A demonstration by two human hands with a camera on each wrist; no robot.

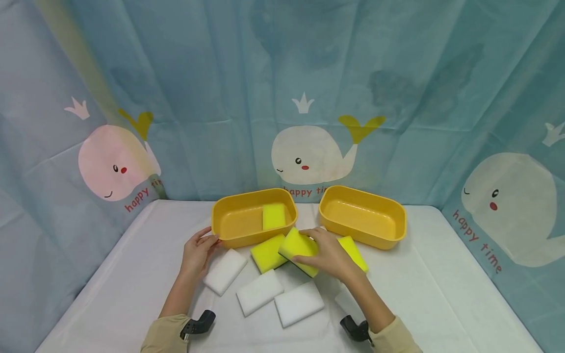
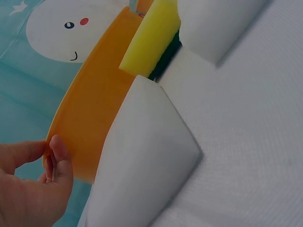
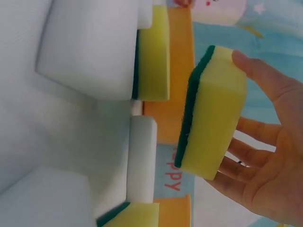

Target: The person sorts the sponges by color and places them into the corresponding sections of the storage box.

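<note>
My left hand (image 1: 197, 252) pinches the left end of a yellow plastic bin (image 1: 244, 240), thumb and fingers at its rim (image 2: 53, 127). Inside that bin lies a yellow sponge (image 1: 273, 216). My right hand (image 1: 330, 255) grips another yellow sponge (image 1: 296, 245) with a dark green scouring side (image 3: 191, 109), raised above the table and tilted in front of the bin. Below it, a yellow sponge (image 1: 266, 255) lies against the bin's front. One more yellow sponge (image 1: 354, 254) is partly hidden behind my right hand.
A second yellow bin (image 1: 353, 233) stands at the back right, its inside bare. Several white sponge blocks lie on the white table, among them one by my left hand (image 1: 225, 272), two in the middle (image 1: 260, 292), and one beside my right forearm (image 1: 346, 301). A curtain (image 1: 212, 122) hangs behind.
</note>
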